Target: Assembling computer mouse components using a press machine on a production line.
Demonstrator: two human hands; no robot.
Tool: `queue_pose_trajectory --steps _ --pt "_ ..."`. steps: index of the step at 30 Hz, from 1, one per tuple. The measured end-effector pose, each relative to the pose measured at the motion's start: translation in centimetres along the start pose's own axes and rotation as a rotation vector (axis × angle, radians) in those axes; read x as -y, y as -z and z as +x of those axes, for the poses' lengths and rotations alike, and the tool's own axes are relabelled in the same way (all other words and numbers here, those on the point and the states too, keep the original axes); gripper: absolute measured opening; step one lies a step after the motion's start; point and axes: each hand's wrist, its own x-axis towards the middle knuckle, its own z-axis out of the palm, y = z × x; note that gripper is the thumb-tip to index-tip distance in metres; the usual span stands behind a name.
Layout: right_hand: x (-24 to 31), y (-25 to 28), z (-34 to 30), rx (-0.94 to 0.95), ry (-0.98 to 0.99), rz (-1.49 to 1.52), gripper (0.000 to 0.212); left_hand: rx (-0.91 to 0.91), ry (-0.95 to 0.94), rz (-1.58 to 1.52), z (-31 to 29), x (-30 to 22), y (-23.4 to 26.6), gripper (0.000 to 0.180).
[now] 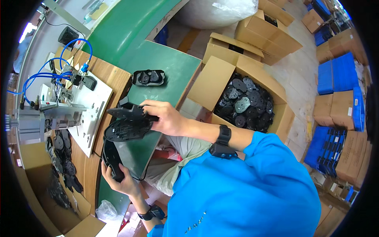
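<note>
My right hand (164,116) grips a flat black plastic part (128,111) over the edge of the green belt. Just under it lies a second black oval part (126,129), ribbed side up. My left hand (120,178) holds a stack of black plastic parts (110,156) at the bench edge, low on the left. A finished black part (148,77) rests alone on the green conveyor belt (169,63) farther away. Both wrists wear dark bands.
A press fixture (65,106) with blue air hoses stands on a white plate on the wooden bench at left. An open cardboard box (213,83) on the right holds several black parts. Another box (59,185) of parts sits at lower left. Cartons and blue crates fill the floor.
</note>
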Motion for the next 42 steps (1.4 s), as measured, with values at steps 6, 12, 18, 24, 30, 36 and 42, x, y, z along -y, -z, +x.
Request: queue_pose_trajectory --steps 6,12,18,24,30,36,42 --pt "1.7 4.7 -3.1 -0.085 -0.231 0.022 0.029 0.104 -0.105 -0.279 -2.1 -0.7 -0.3 0.029" --pt "3.4 14.7 -9.2 -0.230 -0.580 0.044 0.027 0.331 -0.097 -0.454 -2.8 -3.6 -1.3 0.036" --pt "-6.4 27.7 -21.8 -0.629 -0.818 -0.189 0.034 0.477 -0.079 -0.568 -3.3 -6.5 -4.3 0.035" --pt "-12.7 37.0 -30.0 -0.536 -1.006 -0.836 0.050 0.685 0.002 -0.695 -3.2 -8.4 -7.3 0.033" --pt "-10.1 34.5 -25.4 -0.644 -1.175 -1.203 0.062 0.761 0.089 -0.713 -3.9 -9.3 -8.2 0.031" --pt "0.1 19.3 -16.1 -0.113 -1.068 0.189 0.053 0.792 0.251 -0.773 -5.0 -8.8 -9.2 0.029" --pt "5.0 10.6 -13.1 0.361 -0.829 0.354 0.070 0.917 0.459 -0.965 -5.7 -9.3 -9.6 0.043"
